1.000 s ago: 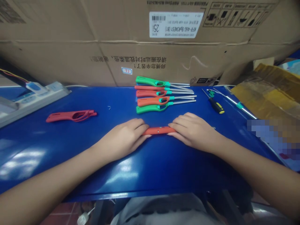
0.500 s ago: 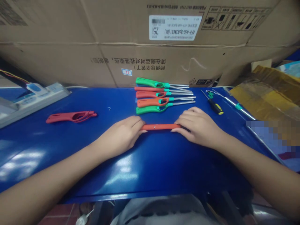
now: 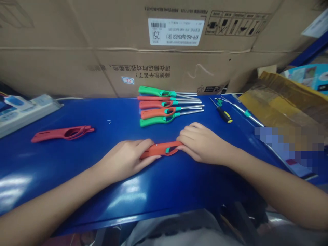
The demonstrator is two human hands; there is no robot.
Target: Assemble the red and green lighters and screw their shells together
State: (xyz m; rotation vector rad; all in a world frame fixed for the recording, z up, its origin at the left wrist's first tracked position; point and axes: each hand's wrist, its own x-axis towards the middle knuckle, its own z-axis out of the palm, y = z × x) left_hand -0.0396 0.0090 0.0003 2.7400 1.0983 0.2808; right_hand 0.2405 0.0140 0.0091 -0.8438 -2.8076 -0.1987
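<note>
Orange plastic between both hands, gripped the lighter (image 3: 159, 149) roughly level over the table (image 3: 153, 191), near the pile. Closed the left hand (image 3: 123, 157) around its rear end and pinched its front, beside the trigger opening, in the right hand (image 3: 202, 141), fingers curled in. Could not tell any contact of lighter with table, nor make out a metal tube at the front, with fingers over that end. Had several red, orange and green lighters (image 3: 153, 113) grouped against the box (image 3: 102, 78), with turquoise collars and metal tubes in place, seemingly complete. Saw the red shell (image 3: 55, 134) lying apart on the left, without a tube, so judged it unfinished. Left untouched on the right the screwdriver (image 3: 224, 115), a green piece (image 3: 219, 102) beside it and a loose rod (image 3: 255, 119); saw small slivers (image 3: 109, 121) between the red shell and the pile.
</note>
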